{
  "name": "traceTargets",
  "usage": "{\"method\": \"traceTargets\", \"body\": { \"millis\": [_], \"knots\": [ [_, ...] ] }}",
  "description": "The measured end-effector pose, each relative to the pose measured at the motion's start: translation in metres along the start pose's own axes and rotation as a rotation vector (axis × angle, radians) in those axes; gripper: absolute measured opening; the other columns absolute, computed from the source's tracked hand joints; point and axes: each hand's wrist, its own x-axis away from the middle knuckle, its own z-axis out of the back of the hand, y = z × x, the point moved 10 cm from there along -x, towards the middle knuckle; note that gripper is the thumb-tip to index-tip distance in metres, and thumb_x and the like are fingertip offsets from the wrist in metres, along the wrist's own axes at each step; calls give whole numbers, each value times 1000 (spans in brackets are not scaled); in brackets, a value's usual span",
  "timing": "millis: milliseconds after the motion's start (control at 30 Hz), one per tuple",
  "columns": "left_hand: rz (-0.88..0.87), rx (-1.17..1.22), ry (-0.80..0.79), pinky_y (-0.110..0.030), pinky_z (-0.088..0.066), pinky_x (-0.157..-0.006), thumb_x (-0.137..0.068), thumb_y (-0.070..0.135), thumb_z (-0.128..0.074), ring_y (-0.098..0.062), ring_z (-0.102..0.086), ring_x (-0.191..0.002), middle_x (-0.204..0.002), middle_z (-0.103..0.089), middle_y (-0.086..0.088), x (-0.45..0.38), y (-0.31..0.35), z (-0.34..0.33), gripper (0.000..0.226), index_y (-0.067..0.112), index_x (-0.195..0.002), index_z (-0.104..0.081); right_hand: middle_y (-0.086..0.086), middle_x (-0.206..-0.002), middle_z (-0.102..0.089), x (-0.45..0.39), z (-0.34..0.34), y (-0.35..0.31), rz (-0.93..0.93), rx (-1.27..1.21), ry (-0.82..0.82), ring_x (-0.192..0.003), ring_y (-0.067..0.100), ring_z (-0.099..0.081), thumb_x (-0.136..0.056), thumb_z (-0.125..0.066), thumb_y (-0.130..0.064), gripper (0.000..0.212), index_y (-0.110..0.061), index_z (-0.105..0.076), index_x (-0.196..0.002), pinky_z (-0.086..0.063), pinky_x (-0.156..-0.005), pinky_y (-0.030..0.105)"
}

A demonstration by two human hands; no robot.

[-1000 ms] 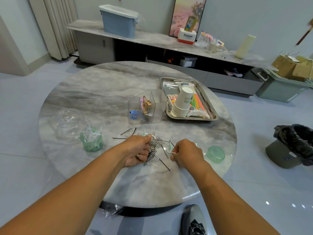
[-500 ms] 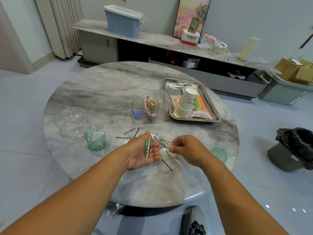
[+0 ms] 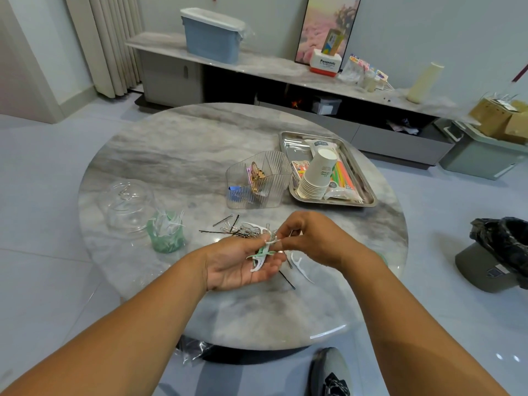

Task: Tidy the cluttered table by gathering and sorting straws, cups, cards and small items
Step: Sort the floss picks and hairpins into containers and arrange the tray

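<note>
- Left hand (image 3: 243, 267): palm up above the table's near edge, fingers loosely cupped round a small bundle of floss picks (image 3: 264, 252), white and green.
- Right hand (image 3: 311, 238): fingertips pinching the top of a white pick in that bundle, just beside the left fingers.
- One loose floss pick (image 3: 300, 265): lying on the table (image 3: 171, 155) below the right hand.
- Pile of hairpins and paper clips (image 3: 237, 231): on the table just beyond the hands; one dark hairpin (image 3: 286, 279) nearer the edge.
- Green cup (image 3: 165, 234): left of the pile, upright, holding white picks.
- Clear domed lid (image 3: 128, 205): touching the green cup's far-left side.
- Clear ribbed organizer (image 3: 261, 181): behind the pile, with clips inside.
- Metal tray (image 3: 368, 197): right of the organizer, carrying a tilted stack of paper cups (image 3: 317, 174) and coloured straws (image 3: 344, 175).
</note>
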Motion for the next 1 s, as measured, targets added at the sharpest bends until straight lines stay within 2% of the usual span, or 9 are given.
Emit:
{"method": "traceTargets", "body": {
  "millis": [100,200,333,467,567,600,667,867,1000],
  "knots": [
    [-107,136,12,-39,-64,-76,-93,16,-58,-29,-74,-90,-104,-70,-23,-2,8,5,39,-7,-122,-68,-15,-79,-70,3,12,11,-61,-229,163,-64,-2,-56,-79,-86,-31,8,-27,-79,-80,-41,-58,13],
    [-121,210,38,-45,-60,-89,-105,30,-47,-37,-70,-107,-118,-67,-27,-4,9,10,46,-8,-123,-64,-11,-64,-70,4,1,10,-81,-460,115,-54,-1,-55,-84,-82,-16,4,-18,-79,-82,-42,-57,13],
    [-96,239,-24,-50,-51,-101,-103,54,-39,-39,-65,-115,-128,-62,-30,-3,8,3,73,-11,-127,-60,3,-84,-75,6,-16,-3,-35,-402,23,-72,10,-66,-82,-82,-9,11,-14,-82,-92,-54,-71,23],
    [-89,237,-38,-47,-56,-95,-102,53,-44,-35,-67,-110,-132,-61,-25,0,8,1,71,-10,-130,-61,-10,-98,-70,9,-21,-10,35,-342,50,-78,0,-61,-86,-76,-7,33,-28,-77,-111,-52,-74,19],
    [-132,250,61,-42,-58,-89,-102,42,-50,-34,-69,-104,-128,-63,-26,3,15,16,58,-8,-128,-60,-9,-92,-72,14,2,38,-238,-242,238,-73,4,-61,-86,-76,-9,22,-26,-77,-99,-48,-68,23],
    [-156,244,104,-38,-60,-82,-103,41,-50,-31,-71,-95,-122,-66,-25,4,18,23,54,-7,-125,-62,-5,-89,-73,17,-3,55,-356,-115,174,-77,10,-65,-84,-80,-15,11,-20,-77,-93,-49,-68,25],
    [-206,235,177,-29,-62,-64,-104,39,-49,-23,-72,-75,-105,-71,-21,5,24,33,48,-3,-117,-66,8,-89,-75,28,-20,81,-545,102,20,-86,23,-69,-78,-85,-25,19,-11,-76,-88,-52,-73,28],
    [-377,152,371,-14,-35,-35,-96,33,-64,-4,-44,-48,-74,-60,-2,11,51,64,29,7,-109,-67,12,-99,-75,31,-44,97,-673,64,6,-97,29,-70,-83,-79,-22,14,-12,-73,-90,-57,-88,35],
    [-409,-215,581,-19,-19,-33,-90,28,-75,-5,-24,-41,-59,-41,5,17,73,80,20,11,-94,-64,6,-105,-73,26,-41,93,-650,170,23,-102,27,-67,-90,-68,-19,13,-14,-71,-101,-52,-89,33]
  ]
}}
